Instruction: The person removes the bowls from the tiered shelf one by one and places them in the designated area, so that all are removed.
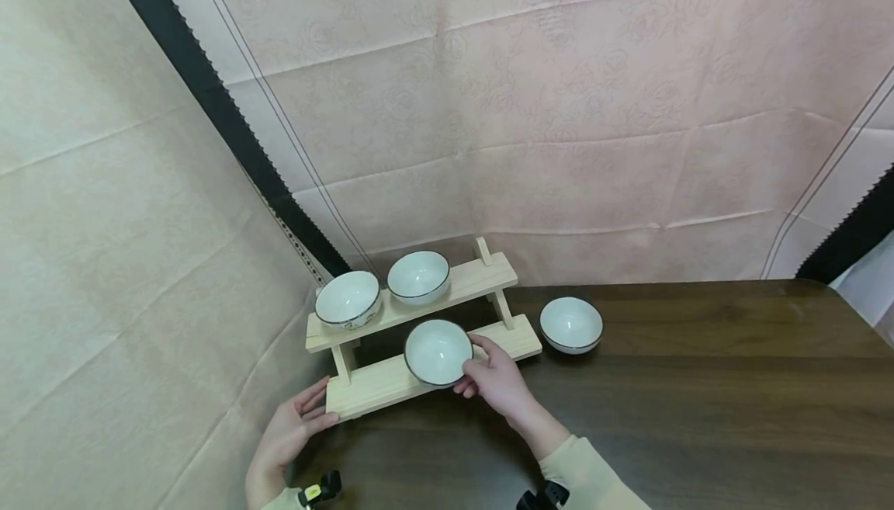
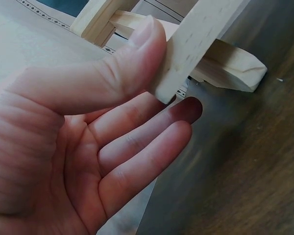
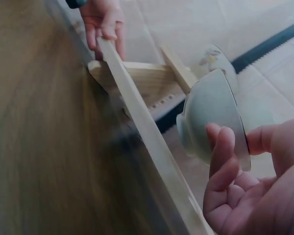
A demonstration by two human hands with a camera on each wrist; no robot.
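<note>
A two-tier wooden shelf rack (image 1: 377,387) stands at an angle on the table. My left hand (image 1: 289,431) holds the left end of its lower board, thumb on one side and fingers on the other, as the left wrist view shows. With thumb and fingers my right hand (image 1: 497,379) pinches the rim and side of a white bowl (image 1: 438,352) over the lower board. In the right wrist view that bowl (image 3: 210,115) seems raised off the board. On the upper board sit two more bowls, a left one (image 1: 348,299) and a right one (image 1: 419,277).
Another white bowl (image 1: 571,325) stands on the dark wooden table (image 1: 698,386), right of the rack. Pale patterned cloth (image 1: 594,122) hangs behind the table, and more cloth (image 1: 140,300) lies close along the left side. A black strip (image 1: 237,130) runs down the corner.
</note>
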